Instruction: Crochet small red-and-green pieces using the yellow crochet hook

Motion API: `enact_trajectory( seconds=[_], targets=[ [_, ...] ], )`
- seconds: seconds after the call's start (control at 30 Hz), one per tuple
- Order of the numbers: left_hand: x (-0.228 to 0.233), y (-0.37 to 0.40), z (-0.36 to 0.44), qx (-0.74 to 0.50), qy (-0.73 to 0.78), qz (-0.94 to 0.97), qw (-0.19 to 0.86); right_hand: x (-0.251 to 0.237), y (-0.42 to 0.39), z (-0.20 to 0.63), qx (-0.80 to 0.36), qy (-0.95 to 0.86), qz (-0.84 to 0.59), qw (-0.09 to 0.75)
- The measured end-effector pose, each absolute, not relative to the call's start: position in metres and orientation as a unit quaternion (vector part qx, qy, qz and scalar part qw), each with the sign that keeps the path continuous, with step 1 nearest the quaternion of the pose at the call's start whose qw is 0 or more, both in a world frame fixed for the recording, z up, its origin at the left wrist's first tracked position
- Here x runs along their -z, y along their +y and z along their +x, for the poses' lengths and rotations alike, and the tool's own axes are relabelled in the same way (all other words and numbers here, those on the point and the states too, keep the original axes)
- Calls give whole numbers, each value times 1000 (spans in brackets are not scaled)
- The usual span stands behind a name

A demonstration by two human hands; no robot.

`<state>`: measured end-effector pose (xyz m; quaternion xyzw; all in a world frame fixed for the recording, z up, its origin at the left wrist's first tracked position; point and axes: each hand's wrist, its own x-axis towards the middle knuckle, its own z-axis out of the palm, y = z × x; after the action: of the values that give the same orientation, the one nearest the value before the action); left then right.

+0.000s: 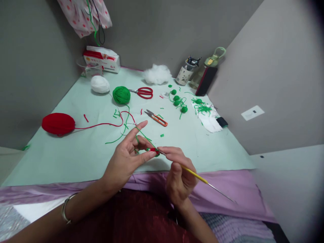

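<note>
My left hand (131, 148) pinches a small red and green crochet piece (154, 151) between thumb and fingers. Green yarn runs over its raised index finger. In my right hand (181, 172) is a crochet hook (194, 174) with a yellow handle, its tip at the crochet piece. The hook's other metal end points down to the right. Beyond my hands lie a green yarn ball (121, 95), a red yarn ball (58, 124) with its strand trailing right, and a white yarn ball (100, 84). The exact stitch is too small to make out.
Orange thread snips (157, 118) and red-handled scissors (145, 92) lie mid-table. Small green crocheted balls (176, 100) and yarn scraps are to the right, near a white tissue (209, 119). White stuffing (157, 74), a pen cup (184, 74), a bottle (199, 76) and a tissue pack (107, 60) stand behind.
</note>
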<state>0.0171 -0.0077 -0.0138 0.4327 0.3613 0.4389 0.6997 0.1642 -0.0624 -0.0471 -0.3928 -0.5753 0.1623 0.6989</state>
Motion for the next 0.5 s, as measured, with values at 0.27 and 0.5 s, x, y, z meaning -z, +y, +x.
enact_trajectory(
  seconds=[0.27, 0.5],
  targets=[
    [11, -12, 19, -485, 392, 492, 608, 50, -67, 162, -144, -597, -404, 678],
    [20, -17, 19, -519, 392, 526, 548, 45, -69, 165, -139, -613, -421, 654]
  ],
)
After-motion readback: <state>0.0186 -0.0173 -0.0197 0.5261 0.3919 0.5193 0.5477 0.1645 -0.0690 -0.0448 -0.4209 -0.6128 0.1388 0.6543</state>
